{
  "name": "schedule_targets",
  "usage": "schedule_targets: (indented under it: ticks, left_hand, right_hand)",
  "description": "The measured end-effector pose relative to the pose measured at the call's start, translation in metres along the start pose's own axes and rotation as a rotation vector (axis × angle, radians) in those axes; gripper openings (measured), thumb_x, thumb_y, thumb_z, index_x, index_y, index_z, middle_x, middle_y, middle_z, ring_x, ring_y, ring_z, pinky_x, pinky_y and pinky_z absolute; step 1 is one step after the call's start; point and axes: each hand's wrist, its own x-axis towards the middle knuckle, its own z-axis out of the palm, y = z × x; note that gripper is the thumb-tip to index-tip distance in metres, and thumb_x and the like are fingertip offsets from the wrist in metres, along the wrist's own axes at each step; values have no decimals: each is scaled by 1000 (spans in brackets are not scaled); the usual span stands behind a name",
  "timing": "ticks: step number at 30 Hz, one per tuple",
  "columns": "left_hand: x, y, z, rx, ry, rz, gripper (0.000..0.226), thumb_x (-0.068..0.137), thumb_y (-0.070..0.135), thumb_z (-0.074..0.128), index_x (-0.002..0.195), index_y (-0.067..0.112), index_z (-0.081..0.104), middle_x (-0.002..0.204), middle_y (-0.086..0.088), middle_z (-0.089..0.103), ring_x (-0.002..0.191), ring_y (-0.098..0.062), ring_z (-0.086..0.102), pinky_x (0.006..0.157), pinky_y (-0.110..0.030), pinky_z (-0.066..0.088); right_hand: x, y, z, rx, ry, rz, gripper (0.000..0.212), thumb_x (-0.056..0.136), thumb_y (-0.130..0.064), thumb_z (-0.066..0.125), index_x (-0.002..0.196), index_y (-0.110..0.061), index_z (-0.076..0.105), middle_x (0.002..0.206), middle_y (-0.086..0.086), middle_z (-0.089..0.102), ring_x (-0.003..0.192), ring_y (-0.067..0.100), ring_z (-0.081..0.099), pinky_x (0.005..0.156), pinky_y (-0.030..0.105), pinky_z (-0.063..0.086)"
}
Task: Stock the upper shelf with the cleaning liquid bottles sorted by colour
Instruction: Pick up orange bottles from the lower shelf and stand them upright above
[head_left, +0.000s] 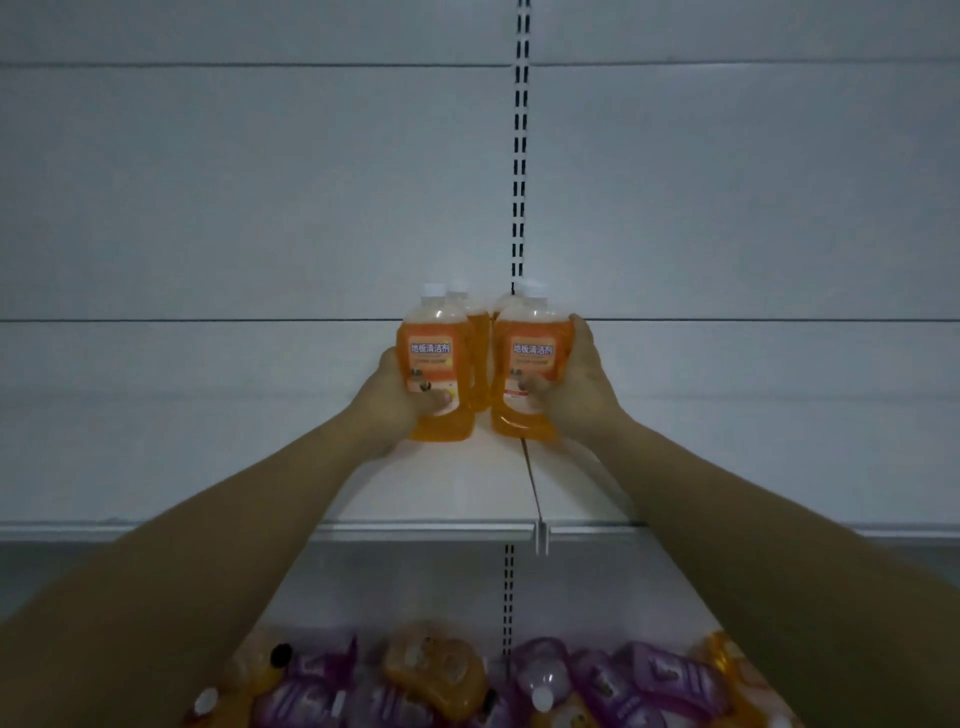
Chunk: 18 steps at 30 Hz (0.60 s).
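The left hand (400, 395) is wrapped around one orange floor-cleaner bottle (435, 364), thumb across its label; the right hand (576, 379) grips a second orange bottle (527, 369) the same way. Both stand at frame centre on the upper shelf (426, 530), upright, long axes vertical, white caps up, labels facing the camera, in front of two more orange bottles (475, 332). Four orange are up; no purple yet, and a mixed purple and orange pile (467, 686) waits along the bottom edge
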Motion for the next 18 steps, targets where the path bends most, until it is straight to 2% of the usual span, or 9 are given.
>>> schedule_targets:
  ticks: [2, 6, 12, 16, 18]
  left_hand:
    - [6, -2, 4, -33, 17, -2, 65, 76, 13, 78, 129, 18, 40, 116, 2, 60, 104, -17, 58, 73, -22, 44]
    - [12, -4, 9, -55, 14, -5, 65, 81, 10, 73, 132, 17, 34, 115, 2, 55, 103, -16, 54, 81, -28, 41]
    - [27, -4, 16, -57, -11, -21, 69, 83, 10, 70, 136, 16, 26, 114, 2, 52, 107, -18, 52, 81, -29, 40]
    - [30, -4, 18, -63, -37, -18, 72, 84, 11, 69, 137, 18, 21, 116, 2, 50, 103, -15, 50, 80, -27, 41]
    - [31, -6, 18, -74, -47, -20, 73, 84, 11, 69, 138, 18, 20, 117, 2, 50, 105, -16, 51, 81, -28, 42]
  right_hand:
    - [3, 6, 5, -1, 12, -18, 83, 78, -19, 77, 140, -35, 24, 126, -2, 51, 111, 17, 58, 95, 42, 50]
    - [17, 9, 7, -38, -25, -8, 86, 81, -15, 75, 144, -32, 19, 126, -1, 49, 109, 16, 55, 90, 31, 45]
    - [29, 19, 12, -20, -48, -19, 89, 78, -19, 76, 141, -39, 16, 126, 0, 51, 109, 19, 59, 95, 46, 50]
    - [33, 23, 11, 13, -96, -51, 93, 78, -24, 76, 142, -41, 11, 128, 2, 50, 112, 21, 58, 96, 46, 50]
    - [32, 24, 9, 27, -135, -56, 93, 82, -21, 74, 144, -36, 7, 128, 0, 51, 112, 21, 58, 97, 46, 49]
